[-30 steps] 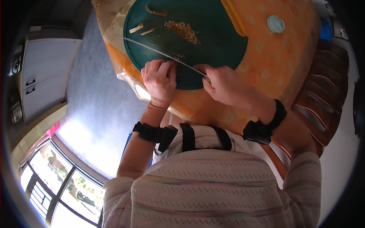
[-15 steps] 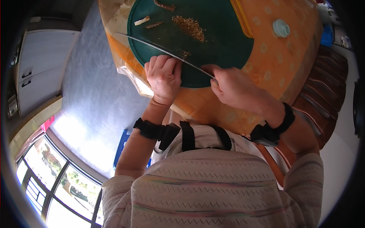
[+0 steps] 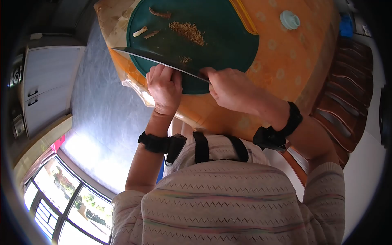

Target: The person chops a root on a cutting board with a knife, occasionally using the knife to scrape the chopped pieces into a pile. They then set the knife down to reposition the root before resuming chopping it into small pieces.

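My right hand (image 3: 234,89) is closed round the handle of a long kitchen knife (image 3: 152,56), whose blade slants to the left across the near part of a green cutting board (image 3: 232,51). Right behind the blade, my left hand (image 3: 164,87) rests at the board's near edge with its fingers curled in; whatever they pinch is hidden. A heap of chopped brown bits (image 3: 188,32) lies on the board, with a smaller scatter of bits (image 3: 185,60) just beyond the blade. Farther left are a pale strip (image 3: 140,31), a brownish strip (image 3: 152,34) and a longer brown piece (image 3: 160,14).
A patterned orange tablecloth (image 3: 277,61) covers the table under the board. On it, to the right, sits a pale green lid-like object (image 3: 289,20). The board has a yellow handle edge (image 3: 245,16). A brown slatted wooden chair (image 3: 343,102) stands at the right.
The knife has tilted so that more of its flat side shows. Both hands keep their places by the blade, while the whole view has shifted slightly.
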`<move>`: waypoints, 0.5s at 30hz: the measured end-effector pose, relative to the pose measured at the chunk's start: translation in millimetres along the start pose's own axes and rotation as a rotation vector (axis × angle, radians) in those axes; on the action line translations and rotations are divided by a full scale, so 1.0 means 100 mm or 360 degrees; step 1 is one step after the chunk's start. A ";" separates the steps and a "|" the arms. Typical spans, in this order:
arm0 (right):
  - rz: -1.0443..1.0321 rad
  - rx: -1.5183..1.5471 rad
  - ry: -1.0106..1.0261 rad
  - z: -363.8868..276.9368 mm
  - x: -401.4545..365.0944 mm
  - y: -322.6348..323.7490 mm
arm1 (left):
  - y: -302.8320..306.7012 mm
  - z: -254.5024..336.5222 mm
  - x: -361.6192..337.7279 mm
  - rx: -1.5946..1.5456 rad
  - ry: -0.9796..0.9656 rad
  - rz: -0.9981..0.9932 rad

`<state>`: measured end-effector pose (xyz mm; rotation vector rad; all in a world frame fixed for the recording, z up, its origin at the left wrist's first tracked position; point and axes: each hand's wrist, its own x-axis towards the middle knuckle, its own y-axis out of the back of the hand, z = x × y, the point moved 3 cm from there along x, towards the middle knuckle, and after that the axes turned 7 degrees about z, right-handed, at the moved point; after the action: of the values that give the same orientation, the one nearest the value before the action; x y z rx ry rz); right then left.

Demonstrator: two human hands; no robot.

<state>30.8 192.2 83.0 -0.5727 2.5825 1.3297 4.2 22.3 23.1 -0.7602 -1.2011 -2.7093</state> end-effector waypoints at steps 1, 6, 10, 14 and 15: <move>0.0018 -0.0001 0.0007 0.01 0.01 -0.01 | -0.01 -0.03 -0.01 -0.0005 0.0078 -0.0020; -0.0128 0.0095 -0.0087 0.06 0.09 0.09 | -0.01 0.01 0.00 -0.0087 0.0118 0.0128; -0.0161 0.0210 -0.0161 0.07 0.11 0.13 | -0.02 0.00 0.00 -0.0085 0.0103 0.0163; -0.0184 0.0212 -0.0202 -0.01 0.08 0.18 | -0.01 0.00 0.01 -0.0091 0.0091 0.0164; -0.0144 0.0177 -0.0154 -0.01 0.06 0.19 | -0.01 0.00 0.01 -0.0094 0.0089 0.0156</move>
<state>17.7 199.6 95.7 -0.5839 2.5023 1.1481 3.1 23.3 22.6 -0.7248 -1.0481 -2.6781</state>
